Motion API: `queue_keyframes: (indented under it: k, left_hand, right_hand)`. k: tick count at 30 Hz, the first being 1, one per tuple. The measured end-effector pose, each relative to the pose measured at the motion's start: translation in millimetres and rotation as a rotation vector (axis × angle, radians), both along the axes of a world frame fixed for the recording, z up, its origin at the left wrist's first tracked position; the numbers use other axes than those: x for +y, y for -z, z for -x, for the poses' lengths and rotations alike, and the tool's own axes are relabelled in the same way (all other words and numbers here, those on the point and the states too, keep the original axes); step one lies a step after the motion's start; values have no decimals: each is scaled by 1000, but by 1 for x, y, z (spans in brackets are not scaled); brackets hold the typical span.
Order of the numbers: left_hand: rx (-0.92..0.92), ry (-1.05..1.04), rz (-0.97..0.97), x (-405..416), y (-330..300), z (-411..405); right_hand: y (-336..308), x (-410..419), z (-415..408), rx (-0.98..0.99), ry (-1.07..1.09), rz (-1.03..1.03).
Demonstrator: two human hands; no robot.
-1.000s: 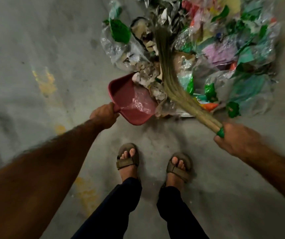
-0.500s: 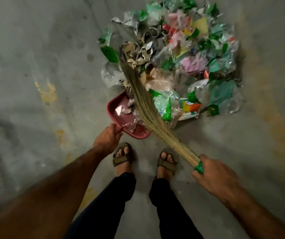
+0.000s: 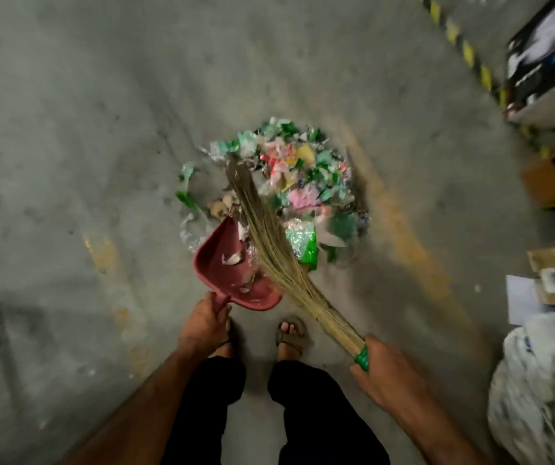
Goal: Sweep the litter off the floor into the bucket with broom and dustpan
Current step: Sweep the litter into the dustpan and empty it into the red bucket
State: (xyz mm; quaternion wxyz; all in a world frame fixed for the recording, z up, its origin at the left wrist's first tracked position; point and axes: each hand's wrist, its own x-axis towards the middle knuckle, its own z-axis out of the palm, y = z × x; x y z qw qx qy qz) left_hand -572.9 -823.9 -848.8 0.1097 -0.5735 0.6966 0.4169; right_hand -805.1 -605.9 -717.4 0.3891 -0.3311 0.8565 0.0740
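Gripping the dustpan (image 3: pixel 232 268) by its short handle, my left hand (image 3: pixel 204 325) keeps its mouth pointed at the litter heap (image 3: pixel 298 182) on the concrete floor (image 3: pixel 68 129). My right hand (image 3: pixel 386 374) is wrapped round the green grip of the grass broom (image 3: pixel 269 243); its bristles lie across the heap's near edge, tips among the wrappers.

Pan holds only a few scraps. Most of the litter sits beyond its lip. Bucket not in sight from here; the white sack (image 3: pixel 537 391) at my right may be something else, too blurred to call.

Risks, as I judge them:
- Light plastic film could ride over the bristles and scatter sideways if I drag fast.
- Pan lip may lift off the floor, letting bits slide under.
- Pan could skid back toward my sandals (image 3: pixel 291 333) under a heavy pull.
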Motion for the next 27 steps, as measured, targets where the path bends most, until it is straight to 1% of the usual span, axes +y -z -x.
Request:
queue_keyframes:
  k: [5,10,14,18,24,27]
  left_hand:
    - [-2,9,32,1,-72,6]
    - [-27,90,114,-7,-117,-2]
    - [-3,126,153,-18,-136,-16]
    - [82,194,196,-36,-154,-34]
    - [156,296,256,-68,-182,-71]
    - [172,339,262,-85,-197,-91]
  right_hand:
    - [-72,6,-4,11,23,26]
    - [-121,13,-17,24,27,54]
    - [-144,17,-31,28,12,38]
    - [-161,13,-57,65,25,27]
    - [-183,-5,-127,108,123,4]
    - [-193,-18,-168,142,192,38]
